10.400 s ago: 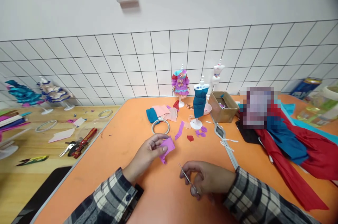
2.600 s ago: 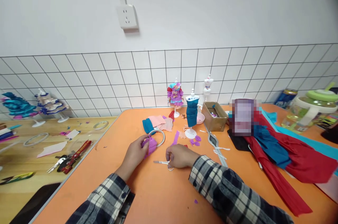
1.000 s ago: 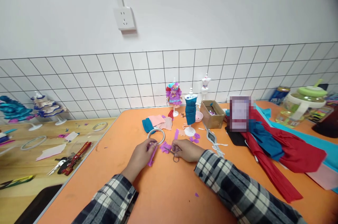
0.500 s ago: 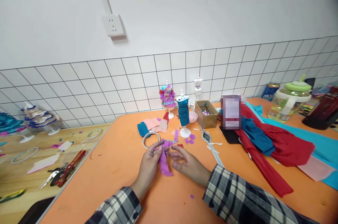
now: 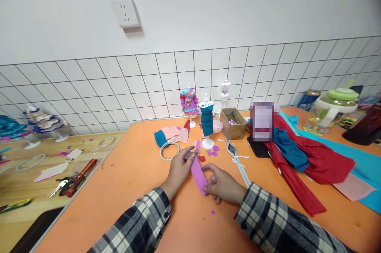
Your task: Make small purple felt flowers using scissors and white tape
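My left hand (image 5: pixel 180 167) pinches the upper end of a purple strip (image 5: pixel 197 174), which looks like crepe paper or thin cloth. The thumb and fingers of my right hand (image 5: pixel 223 184) close on its lower end, so the strip stretches flat between both hands just over the orange table. Beyond my left fingertips lie small purple scraps (image 5: pixel 214 148) and a red scrap (image 5: pixel 202 158). A roll of tape (image 5: pixel 169 151) rests to the left of them. Behind the scraps a small white mannequin wears a dark teal wrap (image 5: pixel 207 120).
At the back stand a dressed mannequin (image 5: pixel 189 104), a bare mannequin (image 5: pixel 225 91) and a cardboard box (image 5: pixel 233 128). Red material (image 5: pixel 324 161) and a phone with a blurred screen (image 5: pixel 262 122) are on the right, near a lidded jug (image 5: pixel 330 112). Keys (image 5: pixel 61 185) lie on the wooden table leftward.
My right hand has moved down and closed on the strip's free end. The strip, hanging loose before, is now drawn out flat. My left hand has shifted slightly right and up.
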`<state>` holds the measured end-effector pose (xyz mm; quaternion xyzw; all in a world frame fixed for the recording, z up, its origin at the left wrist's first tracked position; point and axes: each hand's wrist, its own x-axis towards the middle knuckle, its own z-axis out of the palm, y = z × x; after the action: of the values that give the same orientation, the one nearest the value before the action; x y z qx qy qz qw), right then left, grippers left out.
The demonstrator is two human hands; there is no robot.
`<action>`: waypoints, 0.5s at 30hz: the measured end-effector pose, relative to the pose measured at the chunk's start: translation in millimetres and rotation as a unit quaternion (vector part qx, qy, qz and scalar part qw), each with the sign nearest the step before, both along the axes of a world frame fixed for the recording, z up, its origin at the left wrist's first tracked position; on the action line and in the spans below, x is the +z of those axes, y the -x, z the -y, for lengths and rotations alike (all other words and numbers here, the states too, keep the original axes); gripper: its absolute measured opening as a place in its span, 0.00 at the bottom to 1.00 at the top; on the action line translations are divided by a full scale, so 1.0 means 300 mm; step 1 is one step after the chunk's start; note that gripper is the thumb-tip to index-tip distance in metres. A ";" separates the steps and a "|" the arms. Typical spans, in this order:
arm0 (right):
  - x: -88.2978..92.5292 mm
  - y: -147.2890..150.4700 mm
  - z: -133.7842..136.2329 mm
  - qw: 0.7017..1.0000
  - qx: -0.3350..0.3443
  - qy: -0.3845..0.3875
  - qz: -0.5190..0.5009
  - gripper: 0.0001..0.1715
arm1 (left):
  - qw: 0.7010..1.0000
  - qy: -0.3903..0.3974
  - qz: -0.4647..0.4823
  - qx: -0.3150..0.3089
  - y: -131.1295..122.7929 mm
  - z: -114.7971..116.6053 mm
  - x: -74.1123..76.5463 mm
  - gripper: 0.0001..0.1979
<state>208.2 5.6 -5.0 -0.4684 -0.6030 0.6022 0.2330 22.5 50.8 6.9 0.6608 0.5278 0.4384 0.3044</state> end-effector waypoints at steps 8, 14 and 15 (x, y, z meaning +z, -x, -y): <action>-0.011 0.004 -0.006 0.995 -0.033 -0.040 0.085 0.26 | 0.938 -0.098 -0.279 -0.183 0.018 0.137 0.027 0.16; 0.042 -0.052 0.006 0.963 0.018 -0.162 0.215 0.38 | 0.920 -0.048 -0.343 -0.182 0.005 0.150 0.000 0.22; 0.054 -0.067 0.005 0.953 0.024 -0.191 0.234 0.34 | 0.921 -0.043 -0.344 -0.179 0.009 0.145 0.001 0.22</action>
<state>228.2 4.0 11.3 -0.5284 -0.7557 0.3541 0.1560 19.8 7.2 7.2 0.8667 0.4536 0.1443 0.1488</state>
